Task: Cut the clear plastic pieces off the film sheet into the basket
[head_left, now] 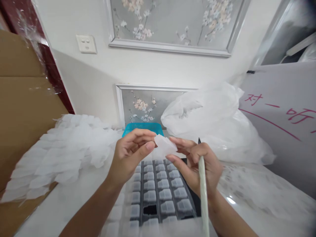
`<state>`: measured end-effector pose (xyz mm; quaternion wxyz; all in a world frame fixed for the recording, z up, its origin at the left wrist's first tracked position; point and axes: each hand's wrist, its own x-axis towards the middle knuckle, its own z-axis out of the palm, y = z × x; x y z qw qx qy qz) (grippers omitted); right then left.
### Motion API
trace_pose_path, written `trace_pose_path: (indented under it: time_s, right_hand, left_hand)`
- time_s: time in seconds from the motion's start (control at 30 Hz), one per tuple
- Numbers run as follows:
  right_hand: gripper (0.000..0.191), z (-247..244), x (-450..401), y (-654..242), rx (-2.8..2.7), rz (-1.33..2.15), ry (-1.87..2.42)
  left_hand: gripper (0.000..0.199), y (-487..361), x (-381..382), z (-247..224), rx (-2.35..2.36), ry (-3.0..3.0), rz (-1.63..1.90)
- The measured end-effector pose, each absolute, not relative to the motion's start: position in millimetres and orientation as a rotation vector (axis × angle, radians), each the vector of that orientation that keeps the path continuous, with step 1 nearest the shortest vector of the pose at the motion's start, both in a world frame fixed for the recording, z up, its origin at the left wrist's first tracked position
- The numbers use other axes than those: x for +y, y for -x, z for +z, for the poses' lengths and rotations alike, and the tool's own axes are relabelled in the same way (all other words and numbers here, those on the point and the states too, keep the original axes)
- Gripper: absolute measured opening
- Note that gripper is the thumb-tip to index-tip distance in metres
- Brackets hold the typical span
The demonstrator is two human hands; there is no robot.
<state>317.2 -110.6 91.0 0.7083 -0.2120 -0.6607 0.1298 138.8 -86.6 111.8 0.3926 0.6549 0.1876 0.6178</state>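
A small white translucent piece [165, 146] is pinched between my two hands above a black tray. My left hand [132, 153] grips its left edge with thumb and fingers. On its right side, the thumb and index finger of my right hand [201, 161] hold it. A pale, dark-tipped stick-like tool [203, 191] is also tucked in my right hand, pointing up. Below, the black tray [158, 210] carries rows of similar white pieces, and one dark compartment near the front shows no piece.
Layered white sheets [56, 154] lie at the left beside cardboard [22, 98]. Behind my hands is a blue container [144, 126]. A large white plastic bag [217, 121] bulges at the right, before a board with red writing [283, 98]. Clear plastic [261, 187] covers the right side.
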Motion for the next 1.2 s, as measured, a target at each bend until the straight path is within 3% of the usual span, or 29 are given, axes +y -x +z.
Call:
trace_pose_path:
  time_s: [0.4, 0.53, 0.6, 0.67, 0.8, 0.97, 1.2]
  right_hand:
    - [0.038, 90.6, -107.6, -316.0, -1.485, 0.461, 0.485]
    - [0.032, 95.2, -103.2, -327.9, -1.452, 0.609, 0.62]
    - [0.04, 84.6, -105.4, -344.6, -1.399, 0.8, 0.738]
    - [0.047, 60.2, -115.2, -366.1, -1.3, 1.004, 0.866]
    - [0.038, -8.7, -154.8, -404.3, -0.95, 1.05, 1.13]
    - [0.031, -57.3, -192.4, -418.1, -0.914, 1.086, 1.303]
    - [0.026, -62.4, -186.7, -411.3, -1.244, 0.986, 1.522]
  left_hand:
    - [0.004, -142.3, -82.9, 110.1, 0.384, -1.698, 1.556]
    - [0.014, -143.7, -81.1, 108.9, 0.483, -1.704, 1.758]
    - [0.017, -147.9, -80.2, 106.2, 0.518, -1.692, 1.746]
    - [0.017, -156.6, -78.3, 99.5, 0.559, -1.726, 1.538]
    - [0.01, -186.5, -70.9, 64.7, 0.638, -2.023, 1.0]
    - [0.03, -215.8, -73.0, -2.3, 0.619, -2.539, 0.336]
    - [0.033, -225.4, -92.2, -28.0, 0.608, -2.85, 0.135]
